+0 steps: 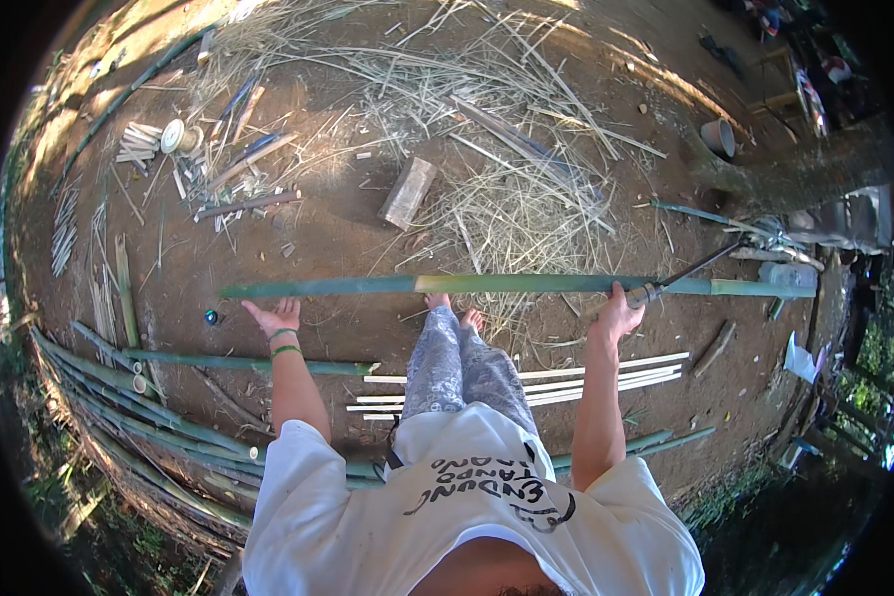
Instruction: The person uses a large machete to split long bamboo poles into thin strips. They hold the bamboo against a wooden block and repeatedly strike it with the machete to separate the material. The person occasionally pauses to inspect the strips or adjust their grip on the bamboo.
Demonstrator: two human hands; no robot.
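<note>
A long green bamboo piece (526, 284) stretches from left to right in front of me, above the ground at my feet. Under its left end, my left hand (276, 317) is open with its fingers spread, close to the bamboo; whether it touches is hard to tell. My right hand (620, 314) is closed around the wooden handle (645, 295) of a long-bladed knife (703, 262). The dark blade points away to the far right, crossing the bamboo. The right thumb and fingers also lie against the bamboo's lower edge.
Pale bamboo strips (606, 378) lie in a row by my legs. Green bamboo poles (184, 425) are stacked at the near left. Beyond are a wooden block (407, 194), a heap of shavings (526, 223), a spool (175, 137), a bucket (717, 138) and a log (805, 164).
</note>
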